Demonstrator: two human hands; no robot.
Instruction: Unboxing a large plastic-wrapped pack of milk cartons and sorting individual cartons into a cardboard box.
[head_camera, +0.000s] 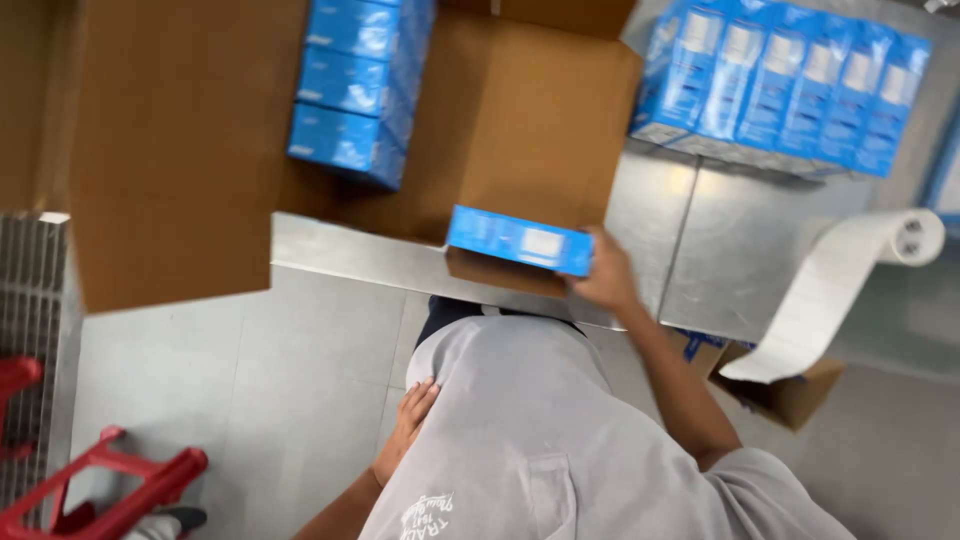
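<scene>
Here right hand (605, 275) fingers pinch blue box (518, 240) at desk (740, 250) front edge; could slip off. Left hand (408, 425) flat on thigh, fingers together.

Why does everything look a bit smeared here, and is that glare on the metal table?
Head view: motion blur softens the whole frame, so the blue box in the right hand and the print on the wrapped blue packs are unreadable. The metal table shows soft pale reflections, not harsh glare. Lighting is even, shadows faint. The left hand rests on grey clothing.
</scene>
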